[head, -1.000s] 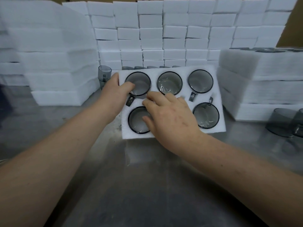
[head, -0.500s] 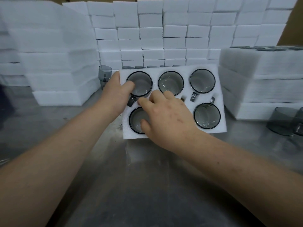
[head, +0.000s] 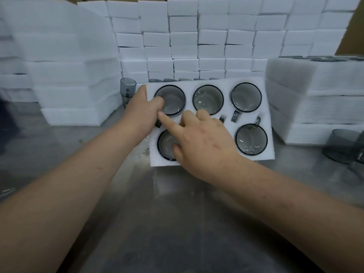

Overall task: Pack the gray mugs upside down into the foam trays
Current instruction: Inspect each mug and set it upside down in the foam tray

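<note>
Left hand grips the foam tray by its left edge; right hand, fingers spread, presses straight down over the near-middle pocket (contents hidden).

Scuffed grey metal tabletop underneath. Small white rectangular foam blocks stacked as a back wall (brick-like rows). Brown cardboard panel in the top right corner.
</note>
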### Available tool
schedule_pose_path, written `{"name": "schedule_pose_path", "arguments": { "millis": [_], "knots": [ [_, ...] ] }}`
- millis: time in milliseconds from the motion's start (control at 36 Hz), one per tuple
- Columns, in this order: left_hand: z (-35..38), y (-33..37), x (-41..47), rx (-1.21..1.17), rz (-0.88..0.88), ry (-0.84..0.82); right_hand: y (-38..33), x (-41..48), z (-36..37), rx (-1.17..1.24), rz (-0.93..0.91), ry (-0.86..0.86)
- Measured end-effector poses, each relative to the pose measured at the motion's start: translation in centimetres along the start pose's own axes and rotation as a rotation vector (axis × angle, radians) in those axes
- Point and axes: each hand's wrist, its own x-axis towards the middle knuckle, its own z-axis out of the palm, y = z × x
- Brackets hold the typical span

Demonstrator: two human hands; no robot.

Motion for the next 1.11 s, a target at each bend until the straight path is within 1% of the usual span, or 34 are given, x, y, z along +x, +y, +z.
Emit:
{"name": "schedule_pose_path", "arguments": {
  "millis": [250,389,667,750,861,973,1028,1111],
  "knots": [
    [-0.05,0.2,-0.08,0.001,-0.009,-0.026,-0.04,0.1,0.25,-0.03,-0.013,-0.004],
    [-0.17,0.28,-0.01,-0.007,-0.008,-0.042,-0.04,0.09,0.24,0.009,-0.013,0.014],
    [-0.12,-0.06,0.17,-0.024,0.064,-0.004,-0.41,0.17,0.13,0.019,0.022,0.072],
    [-0.27,0.08,0.14,-0.023,0.045,-0.013,-0.59,0.04,0.13,0.016,0.042,0.125],
    [-0.5,0.23,0.23,0.025,0.018,-0.02,-0.79,-0.04,0.4,0.022,0.073,0.251],
    [-0.49,0.21,0.47,0.086,0.016,-0.024,-0.8,-0.08,0.77,0.011,0.072,0.291],
    [-0.4,0.17,0.63,0.119,0.025,-0.019,-0.78,-0.08,0.72,0.0,0.072,0.269],
    [-0.25,0.28,0.76,0.157,0.031,-0.012,-0.58,-0.05,0.35,0.017,0.042,0.114]
  ]
}}
